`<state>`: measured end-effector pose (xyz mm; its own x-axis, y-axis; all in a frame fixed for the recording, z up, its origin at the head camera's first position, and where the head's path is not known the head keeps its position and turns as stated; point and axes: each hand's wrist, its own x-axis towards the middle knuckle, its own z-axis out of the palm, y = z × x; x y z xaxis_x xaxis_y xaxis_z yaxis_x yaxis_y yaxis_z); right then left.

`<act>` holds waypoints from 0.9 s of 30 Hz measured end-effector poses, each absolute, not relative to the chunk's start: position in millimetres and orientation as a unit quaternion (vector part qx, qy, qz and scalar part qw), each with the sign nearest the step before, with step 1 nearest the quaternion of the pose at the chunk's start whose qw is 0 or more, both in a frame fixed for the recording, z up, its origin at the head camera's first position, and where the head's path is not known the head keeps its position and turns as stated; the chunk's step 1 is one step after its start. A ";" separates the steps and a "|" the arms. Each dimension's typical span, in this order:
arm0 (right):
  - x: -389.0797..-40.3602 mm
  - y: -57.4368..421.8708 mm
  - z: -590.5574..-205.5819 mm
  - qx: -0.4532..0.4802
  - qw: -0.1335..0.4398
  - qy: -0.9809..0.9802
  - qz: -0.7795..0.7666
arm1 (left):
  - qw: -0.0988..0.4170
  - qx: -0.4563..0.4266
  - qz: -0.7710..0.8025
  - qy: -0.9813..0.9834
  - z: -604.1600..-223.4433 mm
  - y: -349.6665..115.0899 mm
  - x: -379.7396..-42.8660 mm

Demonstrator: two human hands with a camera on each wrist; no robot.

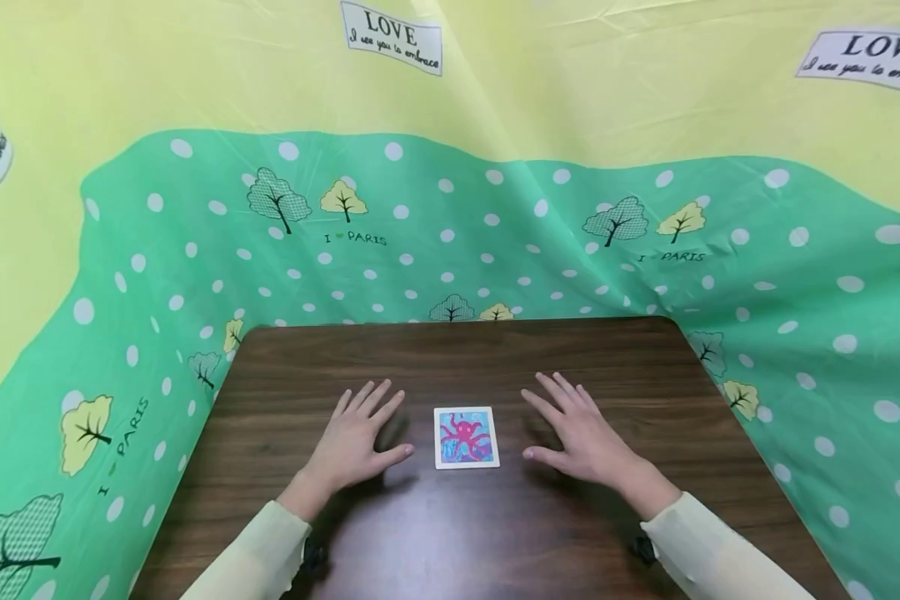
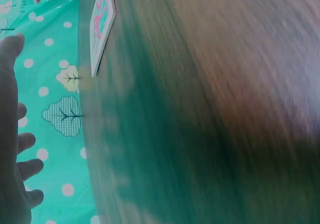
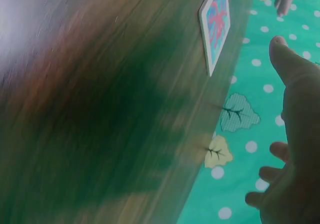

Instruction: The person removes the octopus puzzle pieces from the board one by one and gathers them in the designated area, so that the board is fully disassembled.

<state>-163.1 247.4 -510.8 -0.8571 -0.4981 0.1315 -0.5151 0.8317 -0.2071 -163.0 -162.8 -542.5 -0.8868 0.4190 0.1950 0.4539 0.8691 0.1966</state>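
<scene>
A small, nearly square card (image 1: 467, 437) lies flat on the table, white-bordered, with a pink octopus on a blue ground. To its left is my left hand (image 1: 356, 437), palm down over the table, fingers spread and holding nothing. My right hand (image 1: 581, 437) mirrors it on the other side, fingers also spread and free of any object. Both thumbs point inward at the card with a gap on each side. In the left wrist view the card (image 2: 103, 23) appears edge-on past the thumb; the right wrist view shows the card (image 3: 216, 26) likewise.
The dark wood-grain table (image 1: 450, 358) has rounded far corners. Behind and along both sides hangs a green and yellow cloth (image 1: 390, 258) with white dots, printed trees and lettering. Light sleeves (image 1: 258, 550) cover both forearms, and a dark band (image 1: 642, 550) shows beneath the right cuff.
</scene>
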 end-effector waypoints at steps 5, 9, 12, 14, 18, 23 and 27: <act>-161.0 236.5 -518.5 0.275 0.015 -0.950 0.146 | 0.058 -0.233 -0.131 -0.962 -544.8 -154.2 -160.3; -159.6 226.6 -526.0 0.271 -0.001 -0.949 0.162 | 0.051 -0.233 -0.143 -0.960 -548.3 -144.4 -159.2; -160.7 218.9 -531.1 0.270 -0.009 -0.947 0.176 | 0.052 -0.237 -0.153 -0.958 -550.8 -135.4 -161.3; -160.3 214.2 -534.9 0.269 -0.015 -0.946 0.180 | 0.051 -0.249 -0.162 -0.954 -552.4 -128.8 -162.6; -160.7 204.3 -540.7 0.270 -0.030 -0.945 0.182 | 0.038 -0.286 -0.162 -0.944 -556.4 -116.3 -162.7; -163.5 192.1 -542.6 0.262 -0.037 -0.949 0.173 | 0.015 -0.315 -0.144 -0.938 -563.8 -103.3 -158.9; -170.3 185.9 -542.8 0.265 -0.043 -0.947 0.175 | 0.013 -0.329 -0.141 -0.934 -571.3 -95.4 -158.4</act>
<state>-170.3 185.9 -542.8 -0.8561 -0.5168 0.0102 -0.4864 0.7988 -0.3541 -158.4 -95.4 -571.3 -0.7837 0.6099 0.1178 0.6174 0.7440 0.2555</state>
